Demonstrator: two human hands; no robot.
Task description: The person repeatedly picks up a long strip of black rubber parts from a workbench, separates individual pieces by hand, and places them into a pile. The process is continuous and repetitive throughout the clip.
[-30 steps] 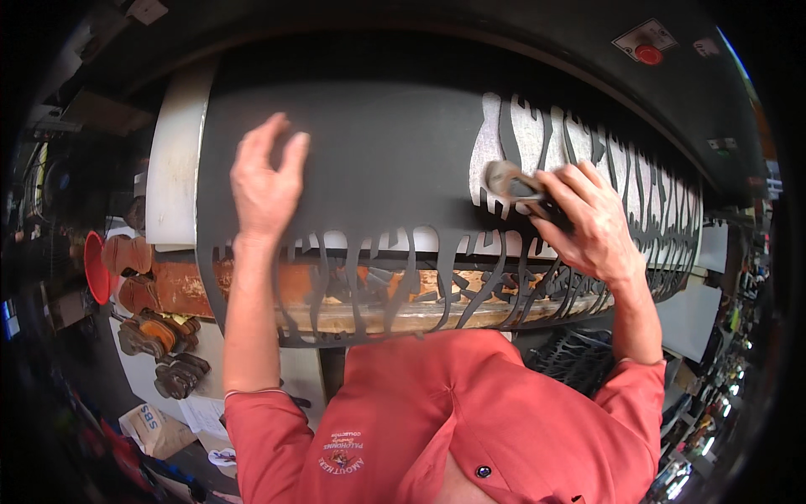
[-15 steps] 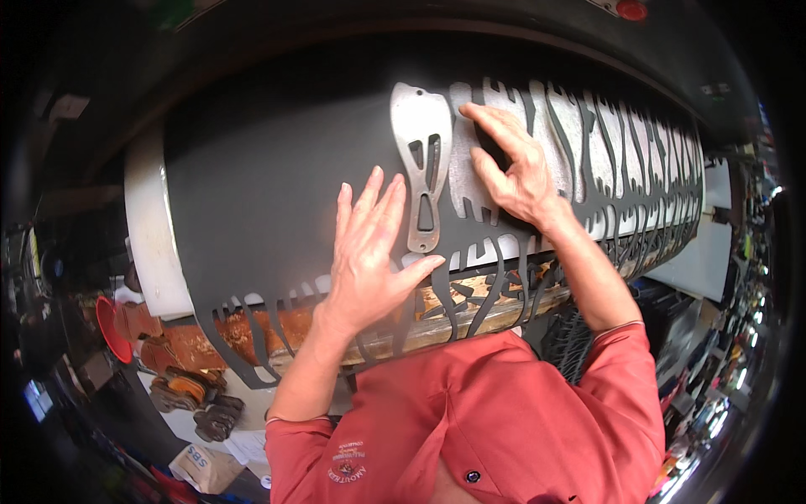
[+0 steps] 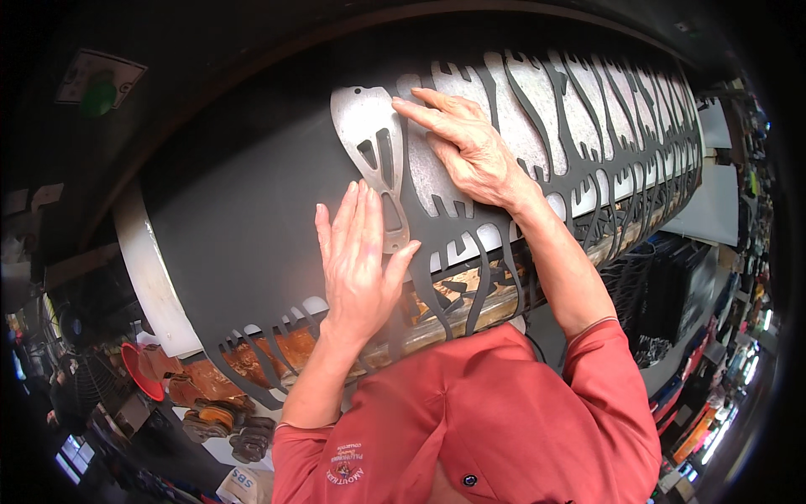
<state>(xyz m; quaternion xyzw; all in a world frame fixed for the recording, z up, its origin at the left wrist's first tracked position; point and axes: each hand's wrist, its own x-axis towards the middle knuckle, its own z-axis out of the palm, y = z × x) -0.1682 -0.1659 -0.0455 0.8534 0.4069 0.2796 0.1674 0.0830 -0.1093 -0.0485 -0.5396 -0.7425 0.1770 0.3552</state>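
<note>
Right hand [image 3: 470, 151] is now reaching the upper right edge of the metal plate [image 3: 363, 118]; half a second ago, a gap was showing. Left hand [image 3: 357, 273] is flanking the narrow lower end, hiding some edge. Both are staying unclenched, fingers extended. Plate is lying on the dark sheet [image 3: 260, 185], whose far side is fading into shadow.

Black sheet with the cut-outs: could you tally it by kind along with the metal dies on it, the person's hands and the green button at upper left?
Left hand and right hand: 2
Sole-shaped metal die: 1
Black sheet with cut-outs: 1
Green button: 1
Total: 5
</note>
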